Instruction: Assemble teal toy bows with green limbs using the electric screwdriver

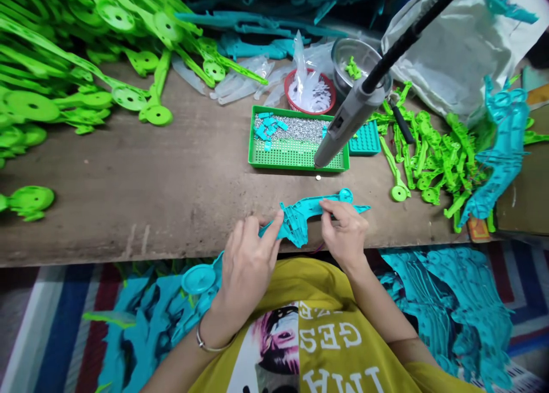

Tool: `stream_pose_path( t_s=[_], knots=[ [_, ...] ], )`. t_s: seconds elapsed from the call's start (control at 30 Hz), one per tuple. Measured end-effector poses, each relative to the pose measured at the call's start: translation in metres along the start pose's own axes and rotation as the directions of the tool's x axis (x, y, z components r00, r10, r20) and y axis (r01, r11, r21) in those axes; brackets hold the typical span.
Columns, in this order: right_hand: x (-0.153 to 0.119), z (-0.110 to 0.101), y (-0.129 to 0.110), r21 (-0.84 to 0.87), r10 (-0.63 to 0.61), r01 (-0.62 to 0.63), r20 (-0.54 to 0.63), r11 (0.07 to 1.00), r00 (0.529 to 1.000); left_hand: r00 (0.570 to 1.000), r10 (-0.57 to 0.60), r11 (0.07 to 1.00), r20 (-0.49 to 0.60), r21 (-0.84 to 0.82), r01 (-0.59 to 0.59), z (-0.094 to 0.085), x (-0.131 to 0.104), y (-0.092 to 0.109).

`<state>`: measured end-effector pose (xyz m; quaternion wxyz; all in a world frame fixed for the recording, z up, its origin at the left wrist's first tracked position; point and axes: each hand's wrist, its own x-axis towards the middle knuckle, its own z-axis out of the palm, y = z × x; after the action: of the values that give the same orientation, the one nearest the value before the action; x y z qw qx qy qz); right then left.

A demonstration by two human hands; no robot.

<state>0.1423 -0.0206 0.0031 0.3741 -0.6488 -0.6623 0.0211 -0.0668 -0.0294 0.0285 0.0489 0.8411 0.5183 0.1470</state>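
Turquoise plastic piece [302, 213] lies at the near edge of the surface [184, 193], directly between the two hands. The left hand [251, 261] grasps its left end, thumb laid along it; the right hand [346, 233] has its fingertips bunched on the long upper arm, though whether they pinch the piece or some small fitting cannot be told. Judging by its ribbed inner side facing up, with nothing covering it, the piece seems partway through handling; which fittings are already in it is too small to make out. Just beyond the hands sits a green tray [278, 166] with silver bits [300, 128] and small turquoise parts [266, 131], apparently a supply not used up. A grey powered driver [347, 118] slants over that tray, in neither hand. Farther out, loose green parts [430, 195] lie right of the right hand, and a large green pile [34, 104] lies well left of the left hand; whether any are finished is unclear.
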Motion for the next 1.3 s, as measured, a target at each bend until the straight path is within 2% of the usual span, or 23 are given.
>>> stream_pose_path(
  t_s=[0.13, 0.33, 0.43, 0.53, 0.63, 0.7, 0.83, 0.93, 1.03, 1.13, 1.3],
  knots=[
    [-0.002, 0.004, -0.003, 0.035, 0.049, -0.049, -0.015, 0.998, 0.999, 1.000, -0.011, 1.000, 0.003, -0.018, 0.011, 0.000, -0.001, 0.001],
    [0.004, -0.004, 0.008, 0.251, 0.282, -0.262, -0.046, 0.932, 0.958, 0.999, -0.039, 0.999, 0.019, -0.022, 0.039, 0.000, -0.002, -0.002],
    [0.006, -0.009, 0.013, 0.273, 0.311, -0.290, -0.035, 0.917, 0.950, 0.999, -0.041, 0.999, 0.023, -0.017, 0.041, 0.000, -0.001, -0.003],
    [0.008, -0.012, 0.012, 0.246, 0.240, -0.244, 0.047, 0.938, 0.970, 0.999, -0.041, 0.999, 0.021, -0.021, 0.042, -0.001, 0.000, -0.002],
    [0.013, -0.016, 0.012, 0.149, 0.096, -0.119, 0.149, 0.982, 0.984, 0.999, -0.023, 0.999, 0.027, -0.023, 0.024, -0.003, 0.001, -0.003],
    [0.019, -0.020, 0.019, 0.100, -0.009, -0.015, 0.230, 0.995, 0.973, 0.999, 0.002, 1.000, 0.046, -0.013, -0.002, -0.005, 0.003, -0.008],
    [0.035, -0.023, 0.042, 0.158, -0.226, 0.177, 0.387, 0.971, 0.894, 0.992, 0.084, 0.996, 0.089, 0.011, -0.085, -0.012, 0.010, -0.028],
    [0.043, -0.019, 0.056, 0.243, -0.347, 0.261, 0.447, 0.934, 0.824, 0.983, 0.149, 0.989, 0.111, 0.006, -0.150, -0.018, 0.018, -0.043],
    [0.047, -0.015, 0.060, 0.279, -0.404, 0.303, 0.457, 0.911, 0.793, 0.971, 0.204, 0.979, 0.122, -0.004, -0.206, -0.023, 0.023, -0.051],
    [0.049, -0.013, 0.059, 0.294, -0.421, 0.312, 0.480, 0.904, 0.769, 0.965, 0.215, 0.977, 0.148, -0.025, -0.214, -0.026, 0.027, -0.054],
    [0.048, -0.013, 0.059, 0.326, -0.429, 0.299, 0.478, 0.897, 0.767, 0.961, 0.230, 0.973, 0.150, -0.062, -0.223, -0.029, 0.032, -0.056]
  ],
)
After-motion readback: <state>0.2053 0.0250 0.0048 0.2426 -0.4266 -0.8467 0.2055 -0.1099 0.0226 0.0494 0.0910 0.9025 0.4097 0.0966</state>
